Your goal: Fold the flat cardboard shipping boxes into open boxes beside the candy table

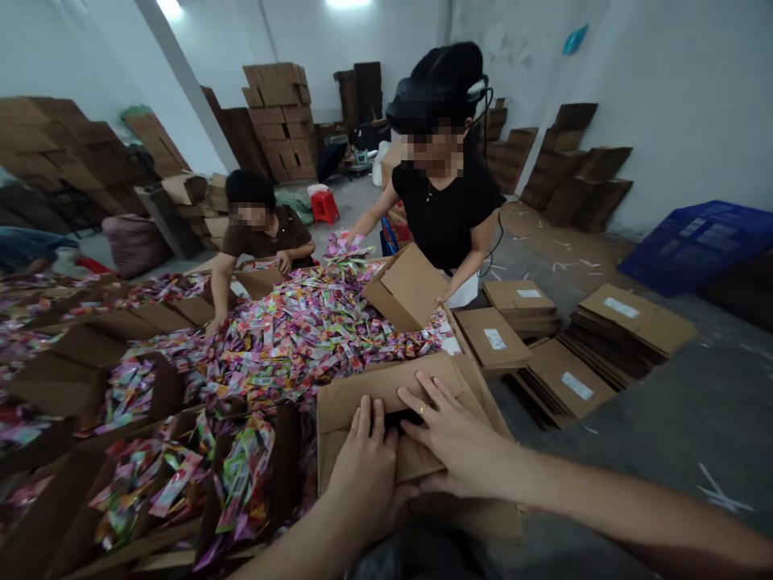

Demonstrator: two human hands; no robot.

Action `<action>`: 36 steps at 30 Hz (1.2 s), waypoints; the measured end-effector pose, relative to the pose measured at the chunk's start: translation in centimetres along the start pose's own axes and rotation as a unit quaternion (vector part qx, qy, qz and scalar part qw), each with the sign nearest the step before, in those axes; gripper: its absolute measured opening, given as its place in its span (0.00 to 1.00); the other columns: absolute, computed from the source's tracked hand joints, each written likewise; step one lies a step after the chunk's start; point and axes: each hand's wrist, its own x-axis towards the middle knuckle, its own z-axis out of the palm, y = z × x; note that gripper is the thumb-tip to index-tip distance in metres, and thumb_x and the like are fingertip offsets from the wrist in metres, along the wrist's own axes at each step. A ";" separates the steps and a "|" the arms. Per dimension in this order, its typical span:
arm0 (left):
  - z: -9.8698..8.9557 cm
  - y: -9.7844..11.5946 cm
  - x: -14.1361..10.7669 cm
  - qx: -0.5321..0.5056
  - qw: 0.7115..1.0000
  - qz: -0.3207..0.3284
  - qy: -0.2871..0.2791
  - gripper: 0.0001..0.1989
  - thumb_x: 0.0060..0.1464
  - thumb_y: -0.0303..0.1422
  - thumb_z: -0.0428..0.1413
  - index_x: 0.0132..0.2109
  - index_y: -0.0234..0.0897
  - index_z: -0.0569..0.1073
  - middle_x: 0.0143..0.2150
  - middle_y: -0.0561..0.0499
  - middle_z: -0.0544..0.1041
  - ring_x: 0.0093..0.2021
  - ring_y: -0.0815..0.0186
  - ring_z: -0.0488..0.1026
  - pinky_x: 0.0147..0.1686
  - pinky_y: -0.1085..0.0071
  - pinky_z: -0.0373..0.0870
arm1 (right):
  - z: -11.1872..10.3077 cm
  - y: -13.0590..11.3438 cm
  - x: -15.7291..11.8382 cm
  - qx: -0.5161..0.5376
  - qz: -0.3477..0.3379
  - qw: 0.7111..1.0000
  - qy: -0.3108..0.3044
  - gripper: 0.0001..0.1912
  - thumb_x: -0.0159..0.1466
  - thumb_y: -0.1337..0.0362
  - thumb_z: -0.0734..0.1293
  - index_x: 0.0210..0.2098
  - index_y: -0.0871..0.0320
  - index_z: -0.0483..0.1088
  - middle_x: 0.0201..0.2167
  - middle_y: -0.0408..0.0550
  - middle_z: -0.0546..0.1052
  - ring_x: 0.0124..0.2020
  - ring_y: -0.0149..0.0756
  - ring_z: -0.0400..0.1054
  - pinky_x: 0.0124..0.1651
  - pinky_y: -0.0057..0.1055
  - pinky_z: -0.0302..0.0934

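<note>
Right in front of me is a cardboard box (356,395) with a dark gap showing between its top flaps. My left hand (364,459) lies over the near left part of the flaps, fingers stretched forward. On the right side of the same box, my right hand (447,431) rests with its fingers spread, a ring on one of them. Both hands touch the cardboard; neither is wrapped round anything visible. The box's near side is partly hidden by my wrists. Beyond it spreads a heap of small colourful wrapped packets (302,330).
Open boxes filled with packets (241,475) stand at left. Flat cardboard stacks (492,338) lie at right, beside a blue crate (694,242). Across the heap, a person in black (447,201) holds a tilted box (416,282); another person (266,234) reaches into the packets.
</note>
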 end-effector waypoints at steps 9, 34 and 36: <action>-5.1 -2.4 -0.2 -0.033 0.998 0.010 0.056 0.63 0.28 0.56 0.64 0.68 0.36 0.49 0.68 0.32 0.54 0.67 0.40 0.46 0.62 0.38 0.35 | -0.3 0.7 -0.6 -0.061 0.009 0.997 0.044 0.35 0.58 0.50 0.68 0.58 0.67 0.66 0.52 0.64 0.72 0.65 0.61 0.48 0.65 0.52 0.49; -5.8 1.2 2.3 -0.024 0.998 -0.037 0.042 0.64 0.22 0.47 0.68 0.68 0.48 0.49 0.68 0.29 0.46 0.66 0.30 0.39 0.60 0.38 0.36 | 4.2 10.5 -8.9 0.384 0.236 0.779 0.435 0.25 0.50 0.43 0.68 0.38 0.57 0.76 0.37 0.54 0.80 0.40 0.48 0.73 0.46 0.41 0.67; -6.4 0.7 0.0 -0.036 0.995 -0.052 0.079 0.63 0.22 0.43 0.68 0.68 0.48 0.50 0.68 0.31 0.45 0.67 0.31 0.39 0.60 0.38 0.36 | 6.1 11.1 -8.6 0.469 0.265 0.719 0.440 0.36 0.44 0.39 0.70 0.45 0.57 0.72 0.41 0.56 0.78 0.44 0.50 0.72 0.49 0.42 0.66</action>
